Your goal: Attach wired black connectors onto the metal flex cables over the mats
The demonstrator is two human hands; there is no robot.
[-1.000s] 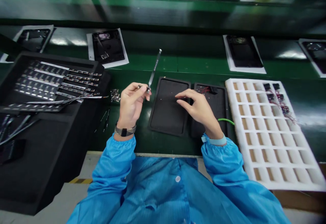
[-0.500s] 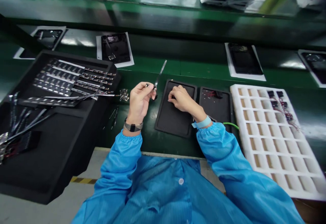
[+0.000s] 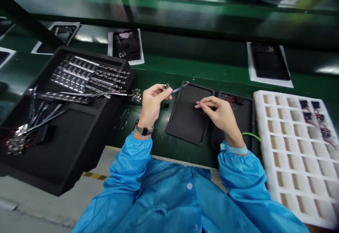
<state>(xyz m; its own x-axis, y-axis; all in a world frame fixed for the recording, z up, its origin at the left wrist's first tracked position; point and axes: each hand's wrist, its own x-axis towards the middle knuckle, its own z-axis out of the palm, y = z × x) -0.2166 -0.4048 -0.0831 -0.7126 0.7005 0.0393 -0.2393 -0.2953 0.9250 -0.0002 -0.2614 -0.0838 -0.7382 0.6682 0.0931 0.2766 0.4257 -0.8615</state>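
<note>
My left hand (image 3: 153,104) is closed in a pinch on a small circuit board (image 3: 166,86), whose thin flat ribbon cable (image 3: 180,88) sticks out to the right over a flat black tray (image 3: 184,120). Above the right side of that tray is my right hand (image 3: 221,114), thumb and forefinger pressed together. Whatever lies between those fingertips is too small to make out. A small black piece (image 3: 166,105) rests on the green bench just right of my left wrist.
At left, a large black foam tray (image 3: 79,120) bears strips and ribbon cables; loose boards (image 3: 136,95) lie at its edge. Right of my right hand are a second black tray (image 3: 247,120) and a white foam tray (image 3: 267,155) with wired black parts. Device housings (image 3: 270,61) line the back.
My right hand has lifted off the black tray and moved right, fingers pinched. My left hand has tipped the board, so the ribbon cable points right rather than up. The view has shifted slightly.
</note>
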